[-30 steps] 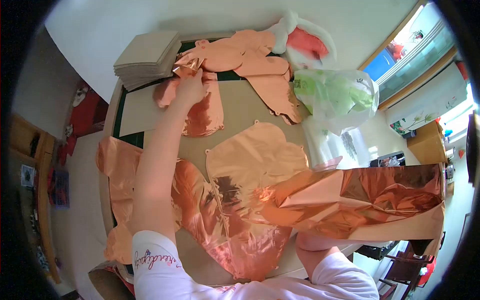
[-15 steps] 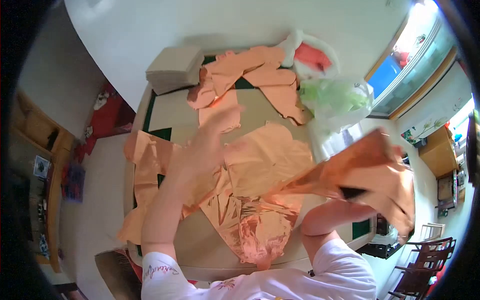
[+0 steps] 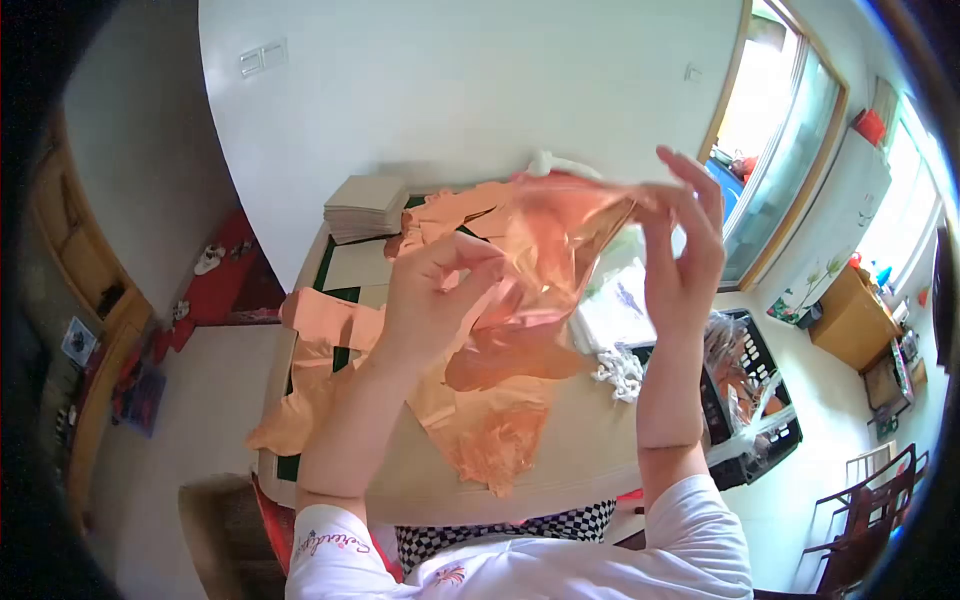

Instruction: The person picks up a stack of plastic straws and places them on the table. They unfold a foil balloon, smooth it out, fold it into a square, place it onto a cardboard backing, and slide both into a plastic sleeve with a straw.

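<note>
A shiny rose-gold flat foil balloon [image 3: 550,245] hangs stretched between my two hands above the table. My left hand [image 3: 435,290] pinches its left edge with thumb and fingers. At the upper right, my right hand [image 3: 690,225] grips the other edge, some fingers raised. Beneath lies another flat foil balloon [image 3: 490,430], its lower end crinkled. More of the same foil [image 3: 325,325] is spread to the left of my left hand, partly covered by my forearm.
A stack of beige cards [image 3: 365,208] stands at the table's back left. White plastic packaging [image 3: 615,310] and a bundle of white string [image 3: 620,372] lie on the right. Beside the table is a black crate [image 3: 765,410] with plastic bags and foil. A wall runs behind.
My right hand has swung from the low right up to the upper right with the foil balloon. My left hand now holds its left edge. The view has tilted upward.
</note>
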The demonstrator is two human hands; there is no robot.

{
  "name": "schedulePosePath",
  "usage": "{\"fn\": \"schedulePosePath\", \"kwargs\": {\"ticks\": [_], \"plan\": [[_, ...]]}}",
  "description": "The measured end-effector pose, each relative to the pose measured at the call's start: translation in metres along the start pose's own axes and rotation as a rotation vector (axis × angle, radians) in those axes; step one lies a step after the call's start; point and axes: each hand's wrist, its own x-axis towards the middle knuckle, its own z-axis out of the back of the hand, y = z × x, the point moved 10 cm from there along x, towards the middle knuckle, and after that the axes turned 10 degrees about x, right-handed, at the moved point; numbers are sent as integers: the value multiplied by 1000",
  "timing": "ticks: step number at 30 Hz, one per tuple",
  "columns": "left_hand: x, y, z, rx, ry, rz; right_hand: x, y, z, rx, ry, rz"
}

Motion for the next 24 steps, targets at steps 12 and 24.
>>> {"fn": "schedulePosePath", "kwargs": {"ticks": [12, 24], "plan": [[-24, -66, 3, -159, -8, -32, 14, 27, -10, 504, 269, -362], [-41, -32, 0, -164, 37, 74, 8, 25, -17, 425, 401, -467]]}}
